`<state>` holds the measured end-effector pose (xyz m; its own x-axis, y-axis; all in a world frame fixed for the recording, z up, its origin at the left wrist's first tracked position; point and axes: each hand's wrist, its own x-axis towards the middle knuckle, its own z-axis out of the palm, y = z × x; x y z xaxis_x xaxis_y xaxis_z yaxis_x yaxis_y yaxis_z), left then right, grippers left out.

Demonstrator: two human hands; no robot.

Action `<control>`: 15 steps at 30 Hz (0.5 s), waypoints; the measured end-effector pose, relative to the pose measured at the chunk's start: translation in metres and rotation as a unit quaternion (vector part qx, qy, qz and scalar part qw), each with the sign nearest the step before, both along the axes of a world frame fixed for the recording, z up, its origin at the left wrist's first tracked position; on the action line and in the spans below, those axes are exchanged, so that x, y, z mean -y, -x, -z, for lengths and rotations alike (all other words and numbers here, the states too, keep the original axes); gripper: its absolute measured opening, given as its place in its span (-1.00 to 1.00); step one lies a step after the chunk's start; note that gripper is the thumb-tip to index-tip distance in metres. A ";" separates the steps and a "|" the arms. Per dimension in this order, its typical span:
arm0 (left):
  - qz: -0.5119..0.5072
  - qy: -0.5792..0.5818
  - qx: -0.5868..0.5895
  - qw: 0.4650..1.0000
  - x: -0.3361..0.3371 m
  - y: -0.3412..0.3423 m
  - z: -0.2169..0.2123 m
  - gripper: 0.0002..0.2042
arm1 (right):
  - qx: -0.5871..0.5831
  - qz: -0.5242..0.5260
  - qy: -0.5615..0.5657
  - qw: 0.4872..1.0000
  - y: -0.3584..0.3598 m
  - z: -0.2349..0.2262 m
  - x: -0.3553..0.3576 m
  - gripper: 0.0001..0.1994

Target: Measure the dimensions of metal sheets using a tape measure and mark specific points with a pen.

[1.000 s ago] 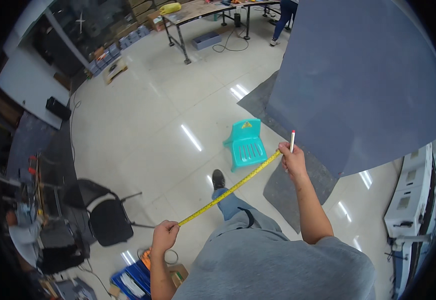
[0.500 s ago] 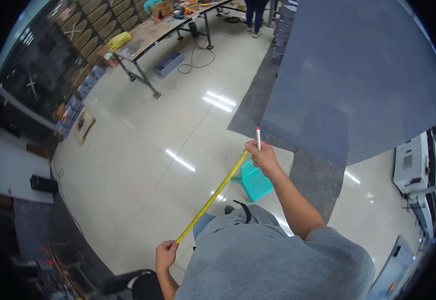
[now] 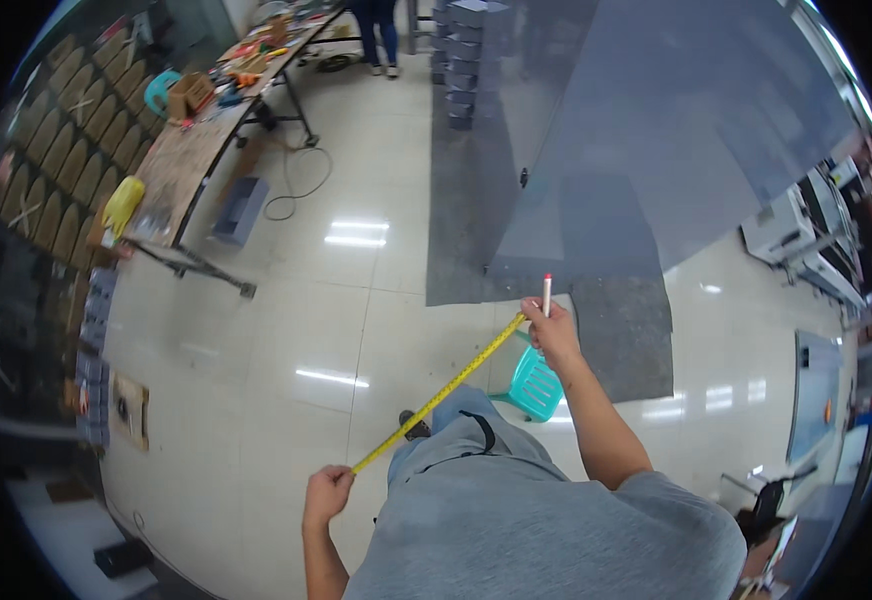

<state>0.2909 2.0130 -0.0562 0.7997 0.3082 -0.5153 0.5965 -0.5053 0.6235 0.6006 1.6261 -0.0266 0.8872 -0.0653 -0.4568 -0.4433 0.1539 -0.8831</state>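
A yellow tape measure (image 3: 438, 393) stretches taut and slanting between my two hands in front of my body. Low on the left, my left hand (image 3: 328, 493) pinches its lower end. Farther out on the right, my right hand (image 3: 553, 332) is closed on the upper end of the tape. A white marker with a red tip (image 3: 547, 292) also stands up out of my right hand. Below and beyond that hand, a turquoise plastic stool (image 3: 535, 386) stands on the floor, partly behind my forearm.
A large grey-blue panel (image 3: 646, 150) rises ahead on the right, over a dark grey mat (image 3: 616, 345). A cluttered workbench (image 3: 181, 160) stands far left, with a grey bin (image 3: 240, 212) and a cable beneath. A person (image 3: 375, 35) stands at the back. White machinery (image 3: 781, 225) is at the right.
My view has turned to the right, so the bench has slid left and the panel stands more squarely ahead. One shoe now shows forward. Both hands still hold the tape stretched.
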 end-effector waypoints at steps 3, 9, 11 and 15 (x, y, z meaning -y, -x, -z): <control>0.075 0.011 0.033 0.997 -0.053 -0.093 -0.009 -0.79 | 0.009 0.058 0.031 0.998 -0.012 -0.016 -0.001 -0.82; 0.229 -0.006 0.056 0.972 -0.089 -0.267 0.000 -0.76 | 0.042 0.193 -0.006 0.980 -0.059 -0.023 0.013 -0.77; 0.277 -0.013 0.009 0.961 -0.094 -0.309 -0.002 -0.73 | 0.064 0.219 0.024 0.973 -0.073 -0.032 0.010 -0.77; 0.278 0.051 0.061 0.957 -0.096 -0.373 0.027 -0.75 | 0.116 0.288 -0.013 0.951 -0.142 -0.053 -0.005 -0.76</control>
